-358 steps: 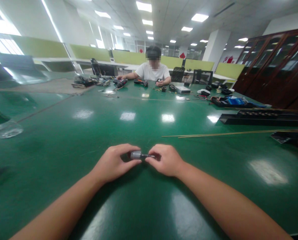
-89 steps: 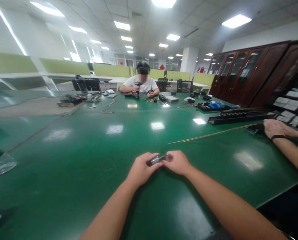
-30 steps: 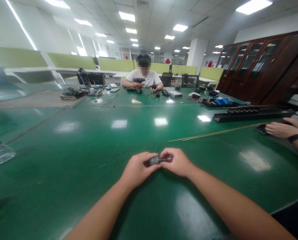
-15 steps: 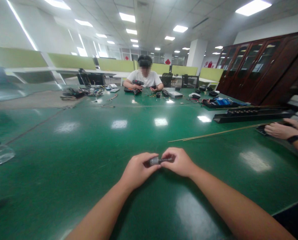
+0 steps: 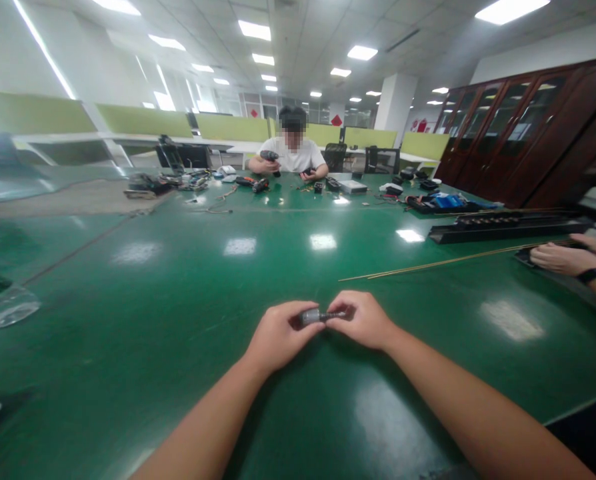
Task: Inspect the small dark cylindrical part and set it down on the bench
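A small grey cylindrical part (image 5: 310, 317) with a thin dark shaft lies between my two hands, just above the green table (image 5: 188, 293). My left hand (image 5: 279, 335) is closed round the wide grey end with thumb and fingers. On the shaft side, my right hand (image 5: 362, 320) pinches the thin end between thumb and fingertips. The fingertips of both hands nearly meet around the part. Its far ends are partly hidden by my fingers.
Long thin brass-coloured rods (image 5: 408, 269) lie ahead to the right, near a black channel (image 5: 503, 230) and another person's hands (image 5: 561, 259). Across the table, a person (image 5: 295, 150) holds a drill. Electronics and tools (image 5: 191, 179) line the far side.
The person across the table has raised the drill upright. My hands keep their grip on the part and have shifted slightly. The view has moved a little.
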Demonstrator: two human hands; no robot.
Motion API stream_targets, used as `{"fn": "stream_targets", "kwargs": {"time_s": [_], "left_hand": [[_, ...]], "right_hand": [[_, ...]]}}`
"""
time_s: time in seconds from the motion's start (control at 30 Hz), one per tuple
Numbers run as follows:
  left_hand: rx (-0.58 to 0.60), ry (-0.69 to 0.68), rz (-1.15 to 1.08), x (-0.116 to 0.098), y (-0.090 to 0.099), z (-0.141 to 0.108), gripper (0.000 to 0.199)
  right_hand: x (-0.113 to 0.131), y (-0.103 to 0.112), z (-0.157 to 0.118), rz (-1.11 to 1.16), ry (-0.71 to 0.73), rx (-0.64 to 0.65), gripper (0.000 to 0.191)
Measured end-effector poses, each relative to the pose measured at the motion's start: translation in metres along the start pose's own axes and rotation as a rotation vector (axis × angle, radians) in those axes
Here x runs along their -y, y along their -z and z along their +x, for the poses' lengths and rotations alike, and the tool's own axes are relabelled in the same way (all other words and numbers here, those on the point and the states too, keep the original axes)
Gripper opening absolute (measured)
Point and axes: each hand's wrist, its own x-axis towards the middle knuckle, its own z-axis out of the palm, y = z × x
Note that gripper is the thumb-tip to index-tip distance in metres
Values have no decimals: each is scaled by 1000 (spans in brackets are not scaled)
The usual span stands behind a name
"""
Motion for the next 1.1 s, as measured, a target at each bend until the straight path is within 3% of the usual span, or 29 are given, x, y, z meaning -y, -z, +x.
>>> {"fn": "stream_targets", "kwargs": {"time_s": [0.67, 1.1], "left_hand": [[-20, 26, -34, -1, 2, 3, 30], [-101, 80, -83, 3, 3, 3, 32]], "right_hand": [[-5, -4, -1, -17, -15, -11, 9], [1, 5, -1, 18, -71, -33, 11]]}}
